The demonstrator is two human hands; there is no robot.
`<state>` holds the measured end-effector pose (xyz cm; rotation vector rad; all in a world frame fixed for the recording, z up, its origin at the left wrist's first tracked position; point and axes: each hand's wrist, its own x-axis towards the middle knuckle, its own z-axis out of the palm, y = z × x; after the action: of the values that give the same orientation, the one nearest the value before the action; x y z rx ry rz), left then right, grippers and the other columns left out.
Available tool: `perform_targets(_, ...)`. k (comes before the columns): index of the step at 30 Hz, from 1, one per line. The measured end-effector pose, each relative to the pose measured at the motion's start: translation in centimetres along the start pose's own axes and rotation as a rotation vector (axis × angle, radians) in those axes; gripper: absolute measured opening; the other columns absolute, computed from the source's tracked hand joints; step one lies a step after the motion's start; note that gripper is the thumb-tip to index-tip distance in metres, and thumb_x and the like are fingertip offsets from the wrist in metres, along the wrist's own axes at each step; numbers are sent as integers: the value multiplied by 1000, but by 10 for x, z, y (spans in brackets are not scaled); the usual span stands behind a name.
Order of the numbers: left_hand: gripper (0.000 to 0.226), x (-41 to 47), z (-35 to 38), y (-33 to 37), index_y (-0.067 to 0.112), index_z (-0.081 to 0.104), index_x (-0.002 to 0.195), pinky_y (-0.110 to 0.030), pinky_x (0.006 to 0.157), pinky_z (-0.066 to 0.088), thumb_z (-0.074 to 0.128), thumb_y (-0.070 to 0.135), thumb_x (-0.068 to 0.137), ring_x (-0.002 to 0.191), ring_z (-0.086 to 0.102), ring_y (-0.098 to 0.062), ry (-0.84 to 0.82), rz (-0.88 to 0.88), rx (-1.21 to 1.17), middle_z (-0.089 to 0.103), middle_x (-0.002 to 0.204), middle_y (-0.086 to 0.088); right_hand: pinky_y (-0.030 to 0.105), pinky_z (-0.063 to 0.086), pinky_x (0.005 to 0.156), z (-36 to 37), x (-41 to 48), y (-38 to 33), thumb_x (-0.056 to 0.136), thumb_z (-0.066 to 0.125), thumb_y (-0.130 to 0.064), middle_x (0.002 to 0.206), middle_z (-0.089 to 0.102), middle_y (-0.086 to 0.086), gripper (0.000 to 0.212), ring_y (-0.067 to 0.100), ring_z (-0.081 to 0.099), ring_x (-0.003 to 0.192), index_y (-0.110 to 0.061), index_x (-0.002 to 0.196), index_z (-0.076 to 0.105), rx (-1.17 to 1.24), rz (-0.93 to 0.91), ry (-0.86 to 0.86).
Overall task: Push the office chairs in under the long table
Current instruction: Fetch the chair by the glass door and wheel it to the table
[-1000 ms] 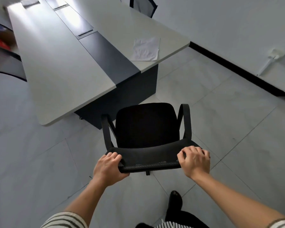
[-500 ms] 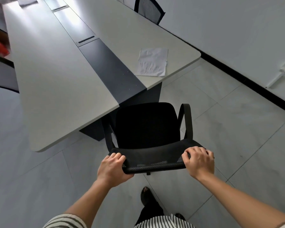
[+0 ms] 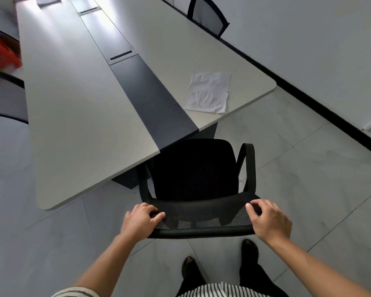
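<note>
Two hands, left hand [image 3: 140,221] and right hand [image 3: 270,221], each grip curled over office chair [image 3: 194,174] backrest top; stiff frame, probably rolled easily toward table [image 3: 77,116].

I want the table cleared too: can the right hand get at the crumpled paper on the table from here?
Probably not yet: the right hand grips the chair, which stands between it and the paper.

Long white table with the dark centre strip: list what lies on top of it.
On the long white table, a crumpled white paper sheet lies near the right corner. Another pale item sits at the far end, cut off and unclear.
</note>
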<state>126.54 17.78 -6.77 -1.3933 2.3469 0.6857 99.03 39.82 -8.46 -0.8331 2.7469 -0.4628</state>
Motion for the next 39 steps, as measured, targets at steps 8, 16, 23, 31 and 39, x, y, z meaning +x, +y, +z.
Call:
perform_targets(8, 29, -21, 36, 52, 32, 68, 98, -33, 82, 45, 50, 52, 87, 110, 51, -9, 152, -165, -264, 62, 108, 15, 28, 41, 63, -26, 69, 26, 83, 58, -37, 85, 68, -2, 11, 23, 60, 77, -32, 82, 68, -15, -133, -67)
perform_targets(16, 27, -21, 58, 140, 28, 68, 94, -31, 76, 45, 51, 48, 86, 97, 55, -10, 309, -307, -435, 63, 94, 12, 31, 40, 71, -52, 181, 38, 82, 54, -39, 89, 68, -1, 16, 25, 59, 82, -31, 83, 68, -85, -322, -189)
perform_targets(23, 43, -36, 83, 176, 22, 68, 78, -27, 67, 43, 40, 55, 78, 84, 51, -1, 510, -303, -480, 63, 81, 13, 32, 36, 68, -59, 211, 43, 89, 53, -32, 86, 70, 8, 26, 28, 51, 72, -16, 80, 70, -105, -441, -123)
perform_targets(31, 41, -22, 72, 141, 17, 66, 66, -33, 66, 50, 39, 46, 77, 72, 57, -12, 536, -228, -412, 64, 68, 6, 31, 37, 64, -51, 195, 37, 85, 53, -37, 79, 68, 5, 22, 32, 58, 74, -24, 75, 68, -130, -433, -123)
perform_targets(39, 32, -32, 78, 166, 21, 61, 74, -24, 63, 40, 41, 45, 80, 77, 52, -8, 449, -234, -400, 57, 75, 11, 33, 42, 70, -61, 203, 46, 89, 51, -41, 82, 71, 4, 29, 28, 59, 75, -21, 78, 69, -115, -425, -204)
